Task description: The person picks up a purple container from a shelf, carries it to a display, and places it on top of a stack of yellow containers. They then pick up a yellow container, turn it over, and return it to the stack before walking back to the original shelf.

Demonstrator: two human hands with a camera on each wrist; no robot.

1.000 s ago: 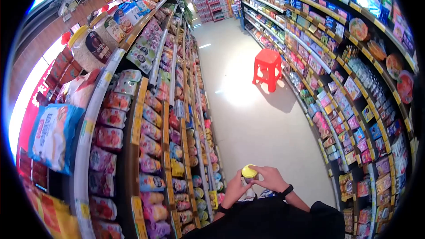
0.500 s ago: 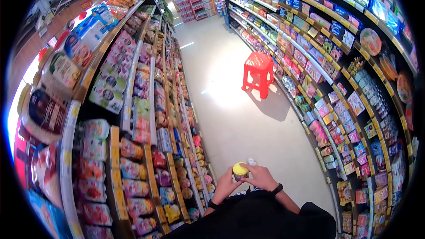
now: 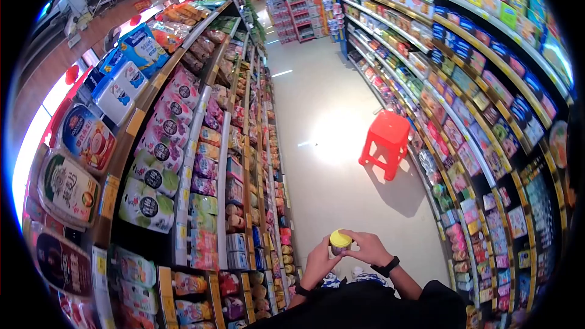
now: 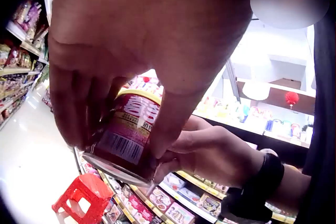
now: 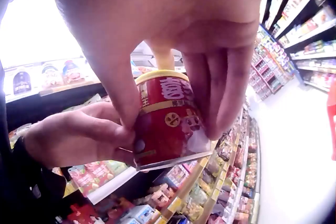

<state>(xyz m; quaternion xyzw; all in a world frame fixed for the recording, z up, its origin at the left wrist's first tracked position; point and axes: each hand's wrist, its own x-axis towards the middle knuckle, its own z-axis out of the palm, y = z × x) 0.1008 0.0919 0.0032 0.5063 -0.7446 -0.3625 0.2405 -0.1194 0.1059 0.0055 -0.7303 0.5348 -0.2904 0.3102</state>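
A small red-labelled can (image 3: 341, 245) with a yellow lid is held between both hands in front of the body. My left hand (image 3: 320, 263) grips its left side, and my right hand (image 3: 369, 250) grips the right side. In the left wrist view, a barcode shows on the can (image 4: 123, 142) between the left thumb and fingers, above its metal bottom rim. From the right wrist, the printed front of the can (image 5: 170, 124) is visible between the right thumb and fingers.
A red plastic stool (image 3: 389, 137) stands on the aisle floor ahead, near the right-hand shelves (image 3: 487, 122). Shelves of pouches and packets (image 3: 161, 140) line the left side. A display rack (image 3: 298, 15) stands at the far end.
The head view has swung left, then back right, so the stool and shelves shift in the picture. Both hands keep holding the can in front of the body.
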